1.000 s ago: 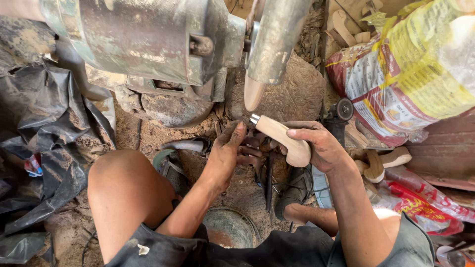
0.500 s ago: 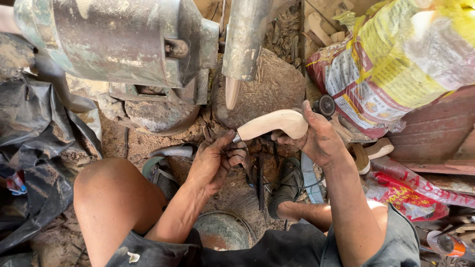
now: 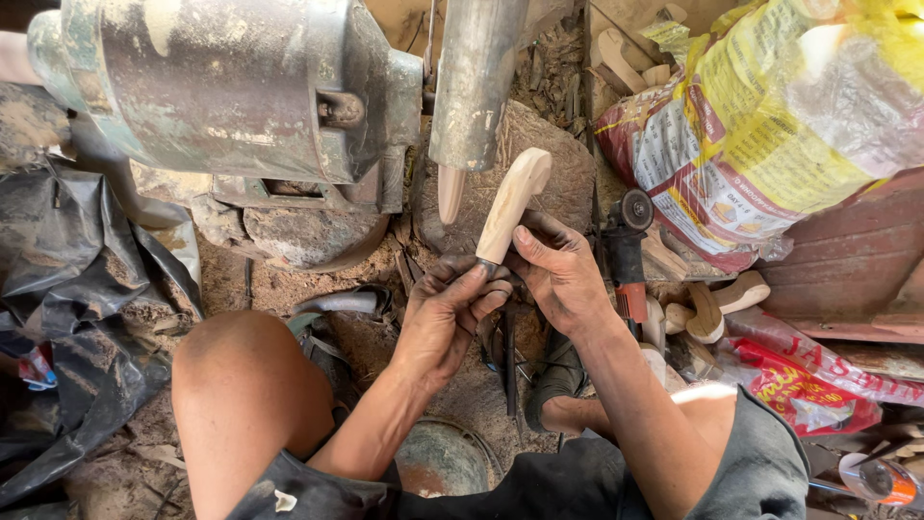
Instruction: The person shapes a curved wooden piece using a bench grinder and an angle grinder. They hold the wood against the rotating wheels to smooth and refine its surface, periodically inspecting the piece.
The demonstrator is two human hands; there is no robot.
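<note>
Big yellow and white sack (image 3: 770,125) up at the top right, bulging, with red edges and print on it, leaning over a rusty red board (image 3: 847,260). Smaller red plastic bag (image 3: 808,385) lying flat below it, near the right knee. Black plastic sheet (image 3: 67,318) crumpled on the left. Round metal can (image 3: 438,462) low between the legs; inside too dark to tell. Pale wooden handle (image 3: 510,204) in the middle, pointing up, just beside the tip of a grey metal pipe (image 3: 474,87). Left hand (image 3: 445,313) pinching the handle's bottom end. Right hand (image 3: 556,272) wrapped around the same end, thumb pressed on the wood. More cut wood pieces (image 3: 712,303) by the right arm.
</note>
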